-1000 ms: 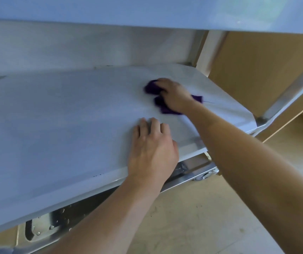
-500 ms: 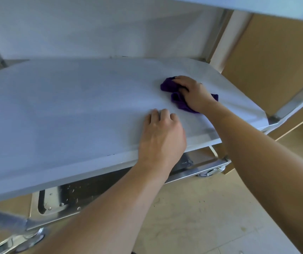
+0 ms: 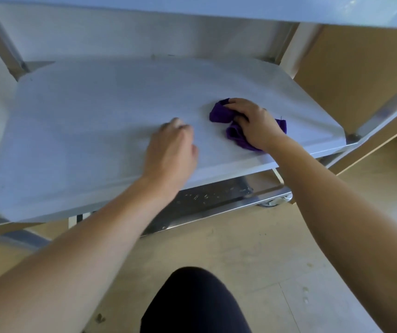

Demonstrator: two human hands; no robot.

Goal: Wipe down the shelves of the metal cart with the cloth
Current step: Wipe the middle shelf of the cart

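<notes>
- metal cart shelf [image 3: 84, 121]: pale grey, rounded corners.
- purple cloth [image 3: 219, 114] bunched at 3 o'clock, under right hand [image 3: 255, 123].
- left hand [image 3: 171, 150] at 5 o'clock, by front edge.

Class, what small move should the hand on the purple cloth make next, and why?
Probably sweep the crumpled purple cloth leftward: the right hand grips it near the right end of the grey metal cart shelf, and most of that shelf stretches to its left.
</notes>
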